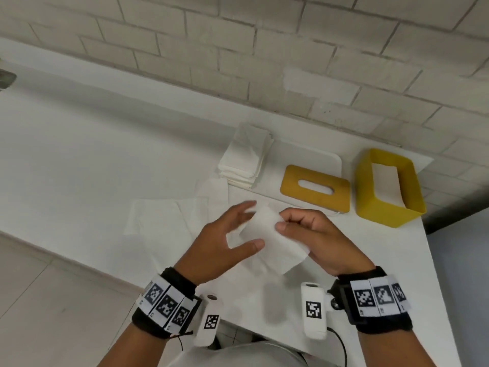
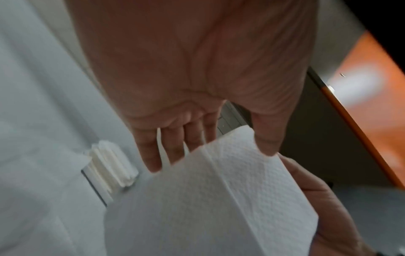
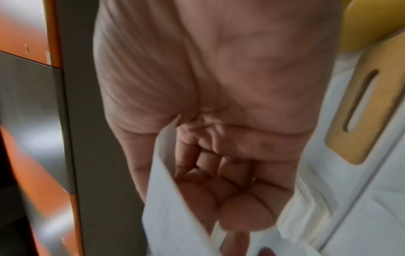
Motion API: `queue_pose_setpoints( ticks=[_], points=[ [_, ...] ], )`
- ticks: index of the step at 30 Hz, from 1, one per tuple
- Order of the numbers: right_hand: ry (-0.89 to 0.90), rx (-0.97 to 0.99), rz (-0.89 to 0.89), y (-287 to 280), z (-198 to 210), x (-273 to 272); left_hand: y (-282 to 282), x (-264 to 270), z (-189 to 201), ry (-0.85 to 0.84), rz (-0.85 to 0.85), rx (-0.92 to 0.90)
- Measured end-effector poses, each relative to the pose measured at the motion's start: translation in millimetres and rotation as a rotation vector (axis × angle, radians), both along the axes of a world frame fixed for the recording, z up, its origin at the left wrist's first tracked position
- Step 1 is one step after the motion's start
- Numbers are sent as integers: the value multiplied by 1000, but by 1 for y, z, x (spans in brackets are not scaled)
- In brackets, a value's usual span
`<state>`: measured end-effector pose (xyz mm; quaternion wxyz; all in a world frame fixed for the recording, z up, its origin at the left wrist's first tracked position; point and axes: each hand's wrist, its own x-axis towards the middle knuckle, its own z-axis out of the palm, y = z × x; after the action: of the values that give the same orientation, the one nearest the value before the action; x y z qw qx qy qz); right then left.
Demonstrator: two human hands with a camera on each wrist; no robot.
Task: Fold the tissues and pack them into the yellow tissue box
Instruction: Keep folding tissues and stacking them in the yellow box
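1. Above the near edge of the white table (image 1: 79, 144), a folded tissue (image 1: 267, 234) is held in the air between both hands. Well apart, at the far right, the yellow tissue box (image 1: 389, 189) stands open, its slotted yellow lid (image 1: 315, 188) beside it on a white tray (image 1: 312, 154).
2. Risk: the fold opens in transit. Cause would be thin, limp paper held at one edge only.
3. Risk: the tissue snags on the box rim or crumples going in. Cause would be a skewed entry into the box opening.
4. Risk: a sweep knocks the stack of folded tissues (image 1: 246, 157) or drags the flat tissues (image 1: 169, 213) still on the table.
5. Right hand (image 1: 317, 237): fingers curled, thumb pinching the tissue's right edge.
6. Left hand (image 1: 225, 242): fingers extended and spread, thumb out, not clamped; looks like it steadies the left edge. Head view is motion-blurred there.
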<state>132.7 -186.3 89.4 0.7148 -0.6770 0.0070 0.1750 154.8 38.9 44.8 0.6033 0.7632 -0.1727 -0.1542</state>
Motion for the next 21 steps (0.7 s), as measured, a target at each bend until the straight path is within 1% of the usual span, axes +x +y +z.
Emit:
queue_pose_setpoints(
  ticks=[1,3,7,8,9,11,12,13,14,16,18,21],
  points=[
    [-15,-17,33,2,4,2,-2,1,3,58,-6,-67],
    [-57,-51,17,7,7,8,-4,3,4,86,20,-128],
    [-89,-99,-240,12,-9,12,1,3,-7,55,132,-103],
    [-82,-75,-267,12,-13,11,2,1,-10,52,158,-96],
    [-66,-28,-264,13,-17,8,4,0,-12,52,186,-102],
    [-39,38,-188,16,-26,3,6,-2,-12,81,254,-139],
    [-34,23,-140,18,-31,1,7,-2,-13,111,290,-166],
    [-41,-33,-115,22,-36,0,9,-2,-14,142,315,-198],
    [-52,-93,-117,25,-41,-1,9,-2,-15,170,332,-232],
    [-54,-171,-181,30,-52,0,10,-1,-15,217,350,-276],
    [-63,-192,-214,37,-57,-1,12,-3,-12,276,339,-312],
    [-84,-220,-150,49,-62,-3,18,-9,-12,473,257,-394]
  ],
)
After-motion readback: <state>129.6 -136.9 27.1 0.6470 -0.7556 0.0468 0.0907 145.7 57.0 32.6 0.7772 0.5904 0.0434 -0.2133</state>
